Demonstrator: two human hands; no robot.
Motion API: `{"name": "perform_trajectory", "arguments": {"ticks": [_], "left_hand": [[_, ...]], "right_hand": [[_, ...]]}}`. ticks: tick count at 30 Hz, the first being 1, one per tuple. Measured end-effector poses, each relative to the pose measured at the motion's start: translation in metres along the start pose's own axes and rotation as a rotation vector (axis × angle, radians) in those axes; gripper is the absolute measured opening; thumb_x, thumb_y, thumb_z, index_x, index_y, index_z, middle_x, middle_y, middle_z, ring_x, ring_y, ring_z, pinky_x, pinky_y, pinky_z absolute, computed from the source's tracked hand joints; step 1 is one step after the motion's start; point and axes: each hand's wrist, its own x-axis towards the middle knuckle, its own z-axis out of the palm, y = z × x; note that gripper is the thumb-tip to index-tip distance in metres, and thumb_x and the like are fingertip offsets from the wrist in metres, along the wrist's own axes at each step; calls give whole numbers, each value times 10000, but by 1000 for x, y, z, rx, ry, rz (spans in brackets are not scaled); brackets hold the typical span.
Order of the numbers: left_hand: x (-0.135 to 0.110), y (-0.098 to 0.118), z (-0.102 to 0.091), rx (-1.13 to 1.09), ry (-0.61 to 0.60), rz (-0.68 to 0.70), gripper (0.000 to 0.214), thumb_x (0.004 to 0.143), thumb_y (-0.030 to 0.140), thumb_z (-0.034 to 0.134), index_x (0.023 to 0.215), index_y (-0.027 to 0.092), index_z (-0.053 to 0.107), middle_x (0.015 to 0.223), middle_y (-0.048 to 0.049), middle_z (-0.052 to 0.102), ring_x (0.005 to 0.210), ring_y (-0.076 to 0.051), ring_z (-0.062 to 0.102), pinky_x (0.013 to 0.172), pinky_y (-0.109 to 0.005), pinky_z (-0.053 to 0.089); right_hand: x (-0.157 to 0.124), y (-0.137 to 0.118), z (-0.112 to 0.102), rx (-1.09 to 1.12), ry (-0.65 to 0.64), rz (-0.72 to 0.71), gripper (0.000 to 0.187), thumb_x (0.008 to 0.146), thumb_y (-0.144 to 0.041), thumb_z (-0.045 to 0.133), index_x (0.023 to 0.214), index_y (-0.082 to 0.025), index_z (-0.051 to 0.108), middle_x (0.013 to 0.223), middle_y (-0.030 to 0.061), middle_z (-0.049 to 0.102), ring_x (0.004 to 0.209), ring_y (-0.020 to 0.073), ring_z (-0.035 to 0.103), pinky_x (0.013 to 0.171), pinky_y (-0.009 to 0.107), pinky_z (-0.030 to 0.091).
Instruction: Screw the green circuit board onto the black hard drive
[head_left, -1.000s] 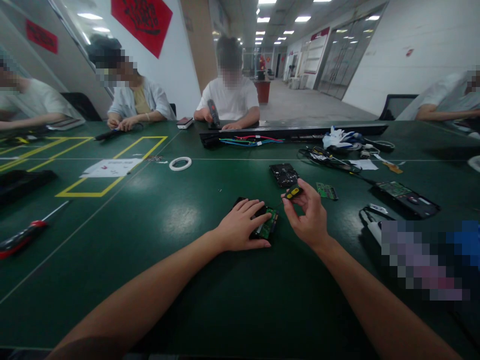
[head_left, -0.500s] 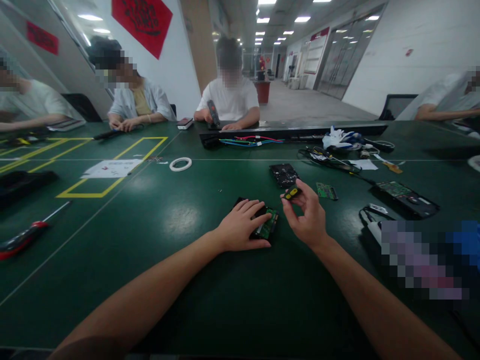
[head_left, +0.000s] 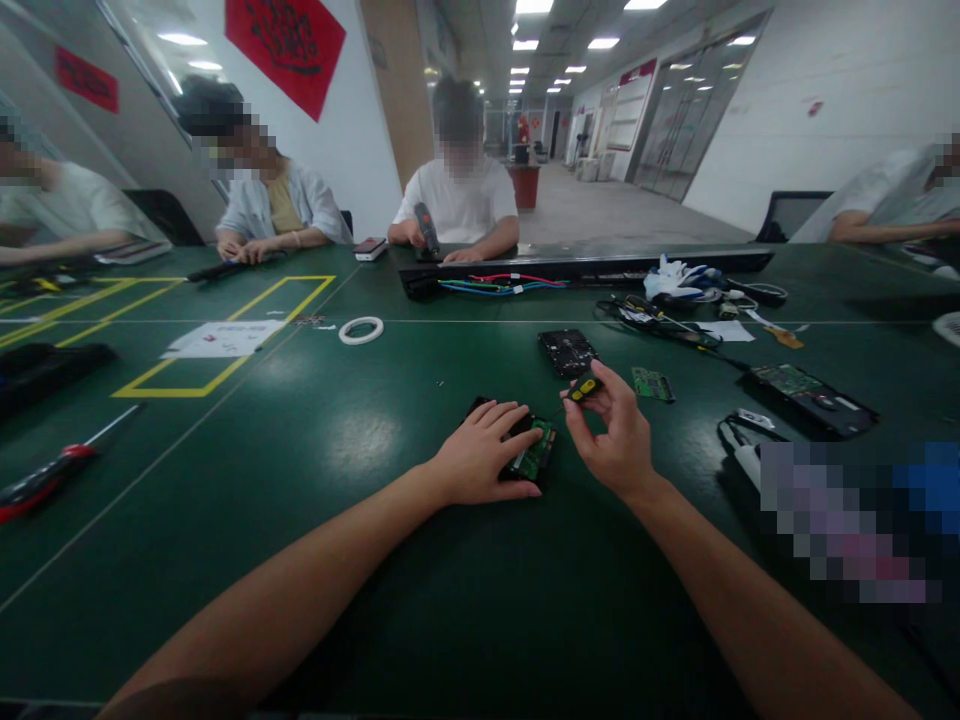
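At the green table (head_left: 585, 600), the person's left hand (head_left: 484, 452) lies spread over a hard drive (head_left: 534, 457), and the right hand (head_left: 616, 430) pinches a small screwdriver (head_left: 584, 387) just right of it; a co-worker (head_left: 461, 208) sits at the far side.

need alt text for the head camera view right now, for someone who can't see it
A person's left hand lies over a black device with a green circuit board, while the right hand holds a small black-and-yellow tool beside it. Nearby on the green table are another black device and a loose circuit board.
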Motion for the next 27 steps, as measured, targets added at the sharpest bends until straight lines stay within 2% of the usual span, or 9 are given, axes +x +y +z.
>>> {"name": "perform_trajectory", "arguments": {"ticks": [8, 20, 27], "left_hand": [[0, 0, -1, -15, 1, -2, 870, 862, 831, 467, 1504, 243, 501, 1623, -166, 392, 1499, -388, 361, 1226, -606, 272], [0, -1, 2, -7, 18, 2, 873, 864, 833, 461, 1503, 239, 502, 1613, -177, 402, 1496, -391, 364, 1221, -610, 273], [0, -1, 1, -12, 16, 7, 870, 863, 829, 468, 1505, 243, 497, 1615, -174, 400, 1498, -391, 363, 1217, -614, 280]], "right_hand": [[1, -1, 0, -6, -12, 2, 729, 927, -197, 658, 1576, -291, 339, 1442, 141, 582, 1062, 267, 740, 876, 424, 683], [4, -4, -1, 28, -85, 14, 688, 964, -204, 609, 1585, -292, 326, 1444, 132, 592, 1180, 298, 694, 987, 509, 635], [14, -9, -2, -71, -87, -32, 661, 969, -244, 621, 1566, -339, 353, 1363, 105, 629, 972, 255, 722, 904, 500, 652]]}}
